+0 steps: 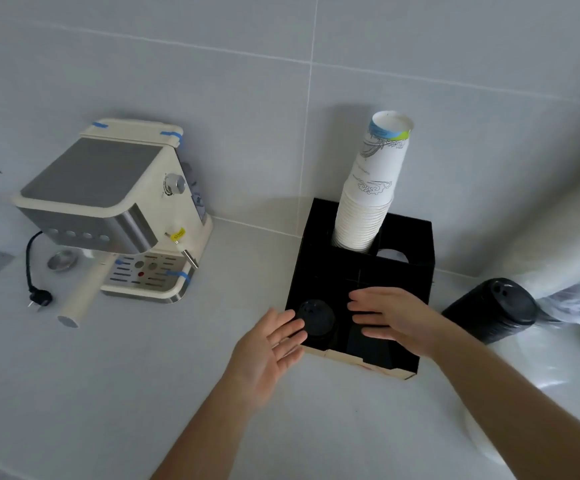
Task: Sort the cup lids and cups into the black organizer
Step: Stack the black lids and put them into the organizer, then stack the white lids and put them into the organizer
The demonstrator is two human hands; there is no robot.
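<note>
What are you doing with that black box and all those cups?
A person is sorting cups and lids into the black organizer on the counter. A tall stack of white paper cups stands in a back slot, and black lids sit in the front left slot. The left hand is open beside those lids, and the right hand lies flat over the front right slot. Another stack of black lids lies on the counter to the right, not yet put in.

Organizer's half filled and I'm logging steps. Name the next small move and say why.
Probably reach the right hand over to the stack of black lids lying on the counter right of the black organizer. Both hands are empty, and that stack remains unsorted.
</note>
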